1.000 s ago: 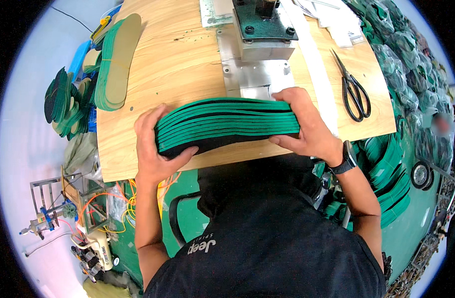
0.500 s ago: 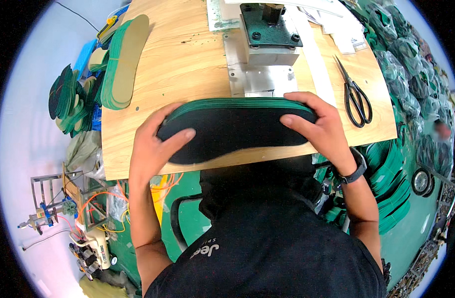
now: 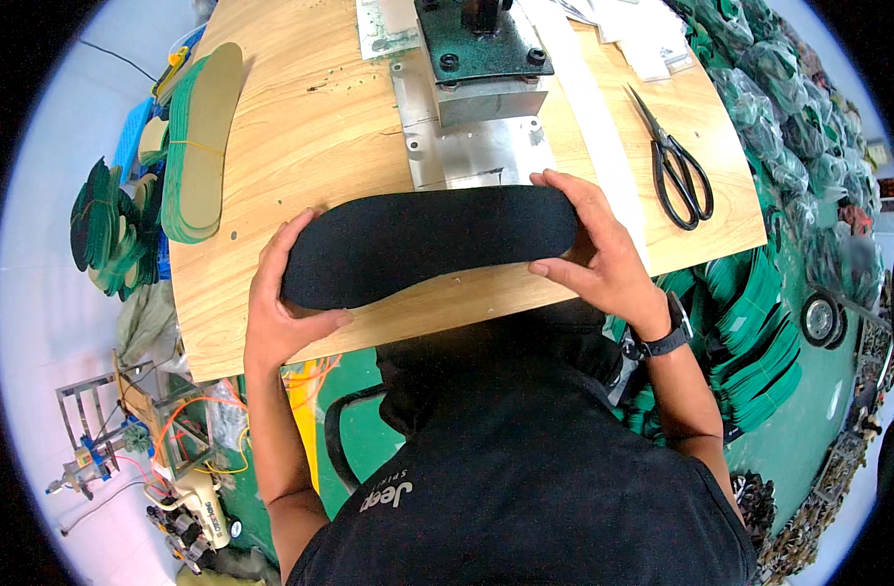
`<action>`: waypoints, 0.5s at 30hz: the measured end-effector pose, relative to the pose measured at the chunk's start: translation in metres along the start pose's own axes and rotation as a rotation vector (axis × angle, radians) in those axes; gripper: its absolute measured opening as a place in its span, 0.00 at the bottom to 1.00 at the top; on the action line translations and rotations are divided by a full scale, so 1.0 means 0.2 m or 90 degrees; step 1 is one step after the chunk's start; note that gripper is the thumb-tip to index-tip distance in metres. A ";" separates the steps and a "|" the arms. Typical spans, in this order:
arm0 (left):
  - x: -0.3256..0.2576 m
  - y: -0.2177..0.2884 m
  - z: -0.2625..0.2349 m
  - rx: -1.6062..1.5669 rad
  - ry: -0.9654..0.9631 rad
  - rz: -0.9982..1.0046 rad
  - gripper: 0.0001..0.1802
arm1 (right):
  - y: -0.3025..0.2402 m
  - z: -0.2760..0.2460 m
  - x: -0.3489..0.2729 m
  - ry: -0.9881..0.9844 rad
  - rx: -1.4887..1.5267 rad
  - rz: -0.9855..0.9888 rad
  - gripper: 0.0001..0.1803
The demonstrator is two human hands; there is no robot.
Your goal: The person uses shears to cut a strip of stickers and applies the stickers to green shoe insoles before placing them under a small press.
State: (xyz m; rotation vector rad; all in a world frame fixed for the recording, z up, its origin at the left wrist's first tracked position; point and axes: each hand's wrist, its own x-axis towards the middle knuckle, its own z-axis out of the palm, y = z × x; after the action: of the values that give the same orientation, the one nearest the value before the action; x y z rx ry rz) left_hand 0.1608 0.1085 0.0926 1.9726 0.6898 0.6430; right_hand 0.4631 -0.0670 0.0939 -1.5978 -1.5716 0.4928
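Observation:
A stack of black shoe insoles (image 3: pixel 432 234) lies sideways at the near edge of the wooden table, its top black face turned up. My left hand (image 3: pixel 289 303) grips the left end, fingers behind and thumb at the near edge. My right hand (image 3: pixel 598 244) holds the opposite end the same way, with a dark watch on that wrist. The green layers seen before are hidden under the top insole now. Just beyond the stack is the metal base plate (image 3: pixel 476 156) of a press-like machine (image 3: pixel 486 59).
Black-handled scissors (image 3: pixel 679 171) lie right of the machine. A banded stack of green and tan insoles (image 3: pixel 201 146) rests on the table's left. More insoles (image 3: pixel 110 230) sit beyond that edge. Green stacks (image 3: pixel 745 342) and plastic-wrapped bundles (image 3: pixel 774 107) fill the right side.
The stack has tipped flatter, so its green edges no longer show. My thumbs have slid from its top face to the near edge. The whole view has shifted slightly.

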 end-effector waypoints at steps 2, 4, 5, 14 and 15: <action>0.00 0.00 -0.01 0.038 -0.004 -0.022 0.52 | 0.01 0.00 0.01 -0.006 -0.012 -0.003 0.44; 0.00 -0.01 -0.03 0.049 0.004 -0.048 0.51 | 0.01 0.00 0.02 -0.002 -0.031 -0.001 0.44; 0.00 -0.01 -0.04 0.062 -0.011 -0.043 0.52 | 0.01 0.00 0.02 -0.001 -0.041 -0.002 0.44; 0.02 0.00 -0.06 0.154 -0.042 -0.053 0.62 | -0.04 -0.06 0.03 -0.018 -0.157 -0.049 0.40; 0.02 0.00 -0.05 0.162 -0.041 -0.068 0.62 | -0.03 -0.07 0.04 -0.042 -0.194 -0.083 0.39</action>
State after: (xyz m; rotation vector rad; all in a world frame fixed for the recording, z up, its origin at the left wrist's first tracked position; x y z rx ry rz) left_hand 0.1564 0.1178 0.0979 2.1622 0.8653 0.4425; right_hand 0.4709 -0.0632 0.1080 -1.7011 -1.8566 0.2459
